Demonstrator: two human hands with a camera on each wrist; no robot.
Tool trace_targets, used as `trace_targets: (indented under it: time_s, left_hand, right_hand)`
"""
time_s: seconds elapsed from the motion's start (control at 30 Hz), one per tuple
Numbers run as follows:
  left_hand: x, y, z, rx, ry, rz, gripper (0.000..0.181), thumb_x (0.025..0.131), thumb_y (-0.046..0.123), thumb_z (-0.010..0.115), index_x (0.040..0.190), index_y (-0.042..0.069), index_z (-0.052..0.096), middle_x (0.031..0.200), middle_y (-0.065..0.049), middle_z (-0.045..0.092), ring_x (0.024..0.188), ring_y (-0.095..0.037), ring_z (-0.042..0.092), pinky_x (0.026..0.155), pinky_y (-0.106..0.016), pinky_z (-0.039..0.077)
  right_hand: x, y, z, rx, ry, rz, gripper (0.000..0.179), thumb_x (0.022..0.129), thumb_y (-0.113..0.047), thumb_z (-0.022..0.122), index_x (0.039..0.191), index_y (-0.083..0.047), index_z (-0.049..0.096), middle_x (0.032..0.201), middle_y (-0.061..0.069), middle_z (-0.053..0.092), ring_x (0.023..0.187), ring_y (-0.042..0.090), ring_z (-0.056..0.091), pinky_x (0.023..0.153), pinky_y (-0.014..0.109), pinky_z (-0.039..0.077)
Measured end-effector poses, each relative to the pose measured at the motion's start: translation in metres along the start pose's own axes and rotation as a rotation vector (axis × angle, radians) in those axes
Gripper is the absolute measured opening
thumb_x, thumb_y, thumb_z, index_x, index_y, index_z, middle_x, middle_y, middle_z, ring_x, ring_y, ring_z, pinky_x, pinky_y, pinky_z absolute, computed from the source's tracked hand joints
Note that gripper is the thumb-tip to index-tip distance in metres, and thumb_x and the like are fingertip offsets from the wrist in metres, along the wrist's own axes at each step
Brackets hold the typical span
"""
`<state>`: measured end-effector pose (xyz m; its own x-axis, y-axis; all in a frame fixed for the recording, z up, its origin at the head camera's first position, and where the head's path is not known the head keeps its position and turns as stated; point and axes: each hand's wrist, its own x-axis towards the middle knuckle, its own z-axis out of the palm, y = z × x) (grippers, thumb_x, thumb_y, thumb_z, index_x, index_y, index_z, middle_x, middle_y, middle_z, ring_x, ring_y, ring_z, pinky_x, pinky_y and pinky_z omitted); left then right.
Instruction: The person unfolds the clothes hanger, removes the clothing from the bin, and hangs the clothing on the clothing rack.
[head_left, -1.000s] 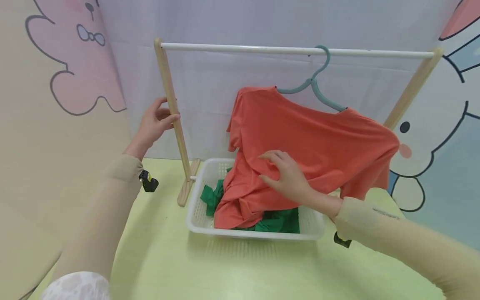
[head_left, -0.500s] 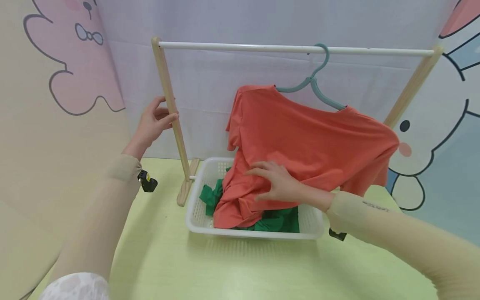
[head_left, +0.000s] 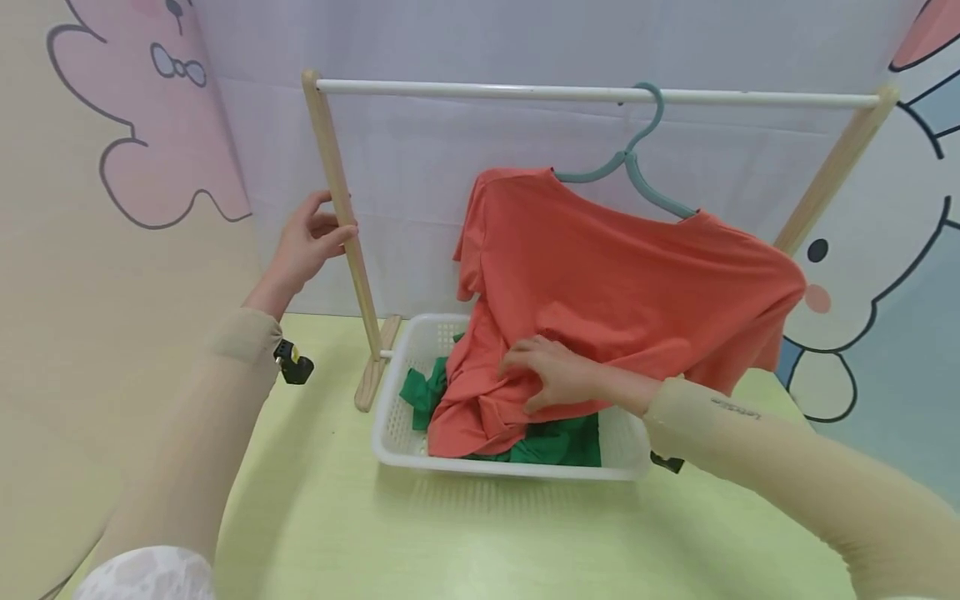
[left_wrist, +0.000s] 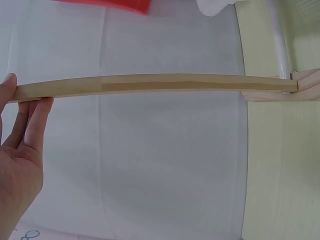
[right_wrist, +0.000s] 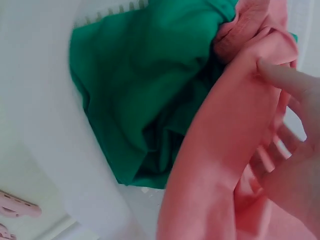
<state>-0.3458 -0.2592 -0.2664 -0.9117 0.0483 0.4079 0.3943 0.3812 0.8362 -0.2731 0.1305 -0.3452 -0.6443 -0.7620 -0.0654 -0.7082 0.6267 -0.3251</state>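
I find the red shirt (head_left: pixel 600 267) hung on a blue-green hanger (head_left: pixel 628 157), the hanger hooked over the white rod (head_left: pixel 480 89) of a wooden rack, nearer the right end than the left. The shirt hangs tilted, and its lower part drops into a white plastic basket (head_left: pixel 510 472), over a green cloth (head_left: pixel 566 442). The left hand (head_left: pixel 300 246) holds the rack's left post (head_left: pixel 362 287) about midway up: the left wrist view shows me the thumb on one face and the fingers on the opposite face, pinching the wood between them. The right hand (head_left: pixel 558 371) is at the lower front of the shirt, above the basket. Its fingers are loosely bent and spread, the thumb well apart from them; the right wrist view places the thumb tip on the shirt, though I cannot tell how firmly it presses. The basket stands on a pale yellow-green table (head_left: pixel 337 517), just beside the left post's foot (head_left: pixel 369 383). The right post (head_left: pixel 836 175) is partly hidden by the shirt. Behind the rack I note a white curtain (head_left: pixel 412 167), with a pink cartoon animal (head_left: pixel 187 158) to its left and a white cartoon rabbit (head_left: pixel 862 225) to its right. Beige sleeves (head_left: pixel 187 442) cover both forearms; a small black camera (head_left: pixel 294 363) shows at the left wrist.
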Motion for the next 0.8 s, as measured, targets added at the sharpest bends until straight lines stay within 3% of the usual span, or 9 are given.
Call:
trace_targets:
  time_s: [0.13, 0.23, 0.5, 0.8]
  left_hand:
    - [0.0, 0.0, 0.0, 0.008, 0.0, -0.003, 0.053, 0.096, 0.02, 0.065, 0.145, 0.018, 0.044, 0.098, 0.016, 0.063, 0.091, 0.002, 0.064, 0.076, -0.014, 0.056]
    - [0.0, 0.0, 0.0, 0.007, 0.0, -0.006, 0.053, 0.096, 0.019, 0.065, 0.144, 0.017, 0.044, 0.099, 0.015, 0.063, 0.091, 0.002, 0.064, 0.076, -0.014, 0.056]
    - [0.002, 0.001, 0.0, 0.009, 0.0, -0.006, 0.053, 0.096, 0.018, 0.064, 0.145, 0.017, 0.043, 0.1, 0.015, 0.063, 0.091, 0.002, 0.064, 0.077, -0.015, 0.057]
    - [0.002, -0.002, 0.0, 0.013, -0.005, -0.01, 0.05, 0.096, 0.02, 0.064, 0.143, 0.022, 0.045, 0.101, 0.014, 0.062, 0.093, 0.002, 0.064, 0.077, -0.014, 0.057]
  right_hand:
    - [0.005, 0.005, 0.001, 0.025, 0.016, -0.021, 0.015, 0.086, -0.012, 0.076, 0.097, -0.017, 0.067, 0.095, -0.004, 0.062, 0.09, 0.012, 0.055, 0.078, 0.026, 0.052]
    - [0.007, 0.009, 0.0, 0.039, 0.046, -0.04, 0.01, 0.088, -0.012, 0.074, 0.088, -0.018, 0.066, 0.083, -0.007, 0.063, 0.078, 0.008, 0.056, 0.072, 0.02, 0.051]
    - [0.005, 0.014, -0.01, 0.012, 0.121, -0.064, 0.01, 0.09, -0.009, 0.07, 0.092, -0.019, 0.068, 0.085, -0.009, 0.065, 0.075, 0.006, 0.056, 0.071, 0.022, 0.052]
    - [-0.001, 0.018, -0.041, 0.013, 0.229, -0.068, 0.01, 0.09, -0.005, 0.068, 0.09, -0.015, 0.066, 0.085, -0.004, 0.063, 0.076, 0.011, 0.055, 0.071, 0.027, 0.052]
